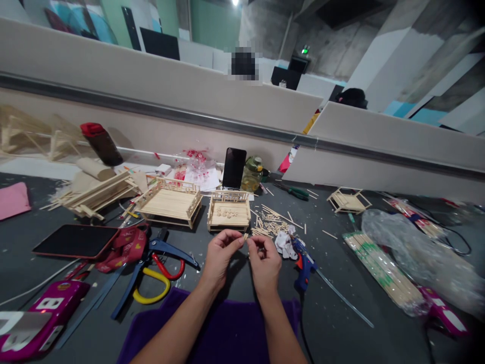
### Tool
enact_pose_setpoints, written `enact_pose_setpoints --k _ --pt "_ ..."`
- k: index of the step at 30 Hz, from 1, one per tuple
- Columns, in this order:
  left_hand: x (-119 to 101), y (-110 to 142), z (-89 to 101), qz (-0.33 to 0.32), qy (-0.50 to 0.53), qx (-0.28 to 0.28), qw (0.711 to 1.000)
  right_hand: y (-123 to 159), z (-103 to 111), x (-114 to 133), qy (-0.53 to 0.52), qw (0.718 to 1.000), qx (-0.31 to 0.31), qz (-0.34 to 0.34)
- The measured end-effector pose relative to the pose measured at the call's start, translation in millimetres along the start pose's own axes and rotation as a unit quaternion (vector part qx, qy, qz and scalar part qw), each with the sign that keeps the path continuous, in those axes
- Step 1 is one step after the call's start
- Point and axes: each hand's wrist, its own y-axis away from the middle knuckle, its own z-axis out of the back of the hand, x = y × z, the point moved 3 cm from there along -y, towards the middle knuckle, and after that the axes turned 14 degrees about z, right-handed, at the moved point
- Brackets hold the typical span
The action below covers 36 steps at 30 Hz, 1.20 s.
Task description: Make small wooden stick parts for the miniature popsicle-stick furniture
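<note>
My left hand (223, 255) and my right hand (264, 260) meet near the middle of the desk, thumbs and fingertips pinched together. Between the fingertips is a small pale wooden piece (246, 236), mostly covered by them. Just beyond stands a little wooden stick tray (229, 220) with railings and small bits lying in it. To its left is a larger railed stick model (170, 205). Cut stick pieces (271, 221) lie scattered right of the small tray. A blue glue gun (304, 270) rests beside my right hand, near a crumpled white tissue (286, 244).
Left of my hands lie a blue-handled cutter (166, 248), yellow-handled scissors (151, 298) and a tablet (76, 240). A phone (234, 168) stands upright behind the tray, beside a bottle (252, 174). Packed sticks (382, 270) lie right. A purple cloth (227, 333) is under my forearms.
</note>
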Motion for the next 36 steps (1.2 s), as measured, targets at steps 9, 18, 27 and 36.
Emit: enact_pose_setpoints --k 9,18,27,36 --pt "-0.5 0.7 -0.7 -0.016 -0.022 0.003 1.000 -0.6 2.2 1.2 -0.012 0.999 0.004 0.046" --pt "0.8 0.5 -0.3 0.001 -0.045 0.024 0.999 -3.5 6.0 3.8 -0.020 0.995 0.002 0.093" --pt "-3.0 1.1 -1.6 -0.002 -0.061 0.033 0.998 -3.3 6.6 2.1 -0.032 0.995 0.000 0.098" --pt "-3.3 1.2 -1.6 -0.018 -0.075 0.028 0.997 -2.7 7.3 4.2 -0.037 0.994 0.005 0.101"
